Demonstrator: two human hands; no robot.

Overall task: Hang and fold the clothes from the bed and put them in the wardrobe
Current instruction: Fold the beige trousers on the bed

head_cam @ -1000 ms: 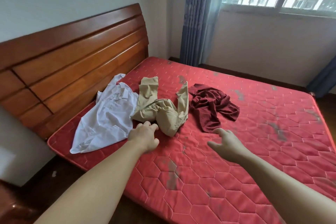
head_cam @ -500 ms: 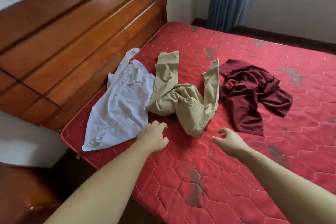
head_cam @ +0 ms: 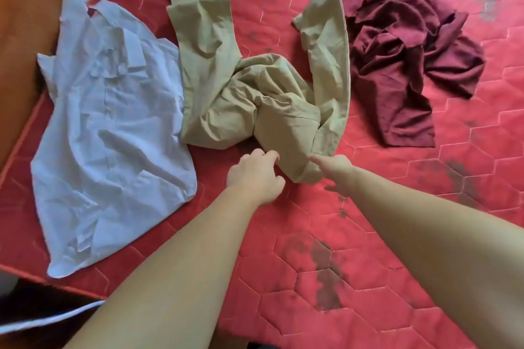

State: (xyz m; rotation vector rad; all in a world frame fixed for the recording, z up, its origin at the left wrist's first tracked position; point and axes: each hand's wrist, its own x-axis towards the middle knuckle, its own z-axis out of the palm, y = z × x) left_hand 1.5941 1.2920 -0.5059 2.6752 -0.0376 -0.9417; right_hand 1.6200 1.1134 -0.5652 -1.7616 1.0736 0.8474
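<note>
Both bare forearms reach over the red quilted mattress [head_cam: 368, 306]. The left hand [head_cam: 255, 176] and right hand [head_cam: 336, 168], grips loosely curled and holding nothing, touch the crumpled khaki cotton trousers [head_cam: 255, 93], which lie between a white shirt [head_cam: 110, 127] and a maroon garment [head_cam: 402, 59]. No writing is readable.

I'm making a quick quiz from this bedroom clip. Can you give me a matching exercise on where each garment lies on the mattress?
Things:
1. white shirt
2. khaki trousers
3. maroon garment

Places:
A. middle, both hands at its near end
B. far right, away from both hands
C. left, nearest the wooden headboard

Pairs: 1-C, 2-A, 3-B
</note>
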